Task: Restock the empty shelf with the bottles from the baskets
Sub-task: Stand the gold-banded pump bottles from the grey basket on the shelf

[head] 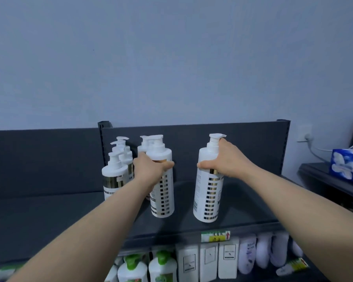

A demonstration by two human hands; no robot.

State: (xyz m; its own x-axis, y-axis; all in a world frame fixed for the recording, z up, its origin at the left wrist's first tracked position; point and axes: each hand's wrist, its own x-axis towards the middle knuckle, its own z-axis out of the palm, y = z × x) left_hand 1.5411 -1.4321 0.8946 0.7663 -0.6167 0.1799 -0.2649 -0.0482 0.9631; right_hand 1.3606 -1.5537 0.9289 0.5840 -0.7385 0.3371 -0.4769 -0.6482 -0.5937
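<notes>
Where your forearms rise from the lower corners of the frame, the lower tier at the bottom edge carries green-capped bottles, white packs and pale pouches, with a price label clipped to the rail above them. Above that rail lies the dark shelf, at centre frame. Your left hand grips the left bottle just under its shoulder, thumb across the front and fingers wrapped behind. Your right hand grips the right bottle the same way, thumb laid across the front at centre right, fingers curled over the shoulder toward the pump neck. Both are white pump bottles with a column of gold and black squares; both stand upright, well apart from each other, over the front half of the shelf. Whether their bases touch the shelf cannot be told. Behind and left of your left hand, standing bottles of the same kind are packed close together against the back panel. A plain wall fills the upper frame. At the far right edge, a blue tissue pack sits on a separate dark surface, below a wall socket.
</notes>
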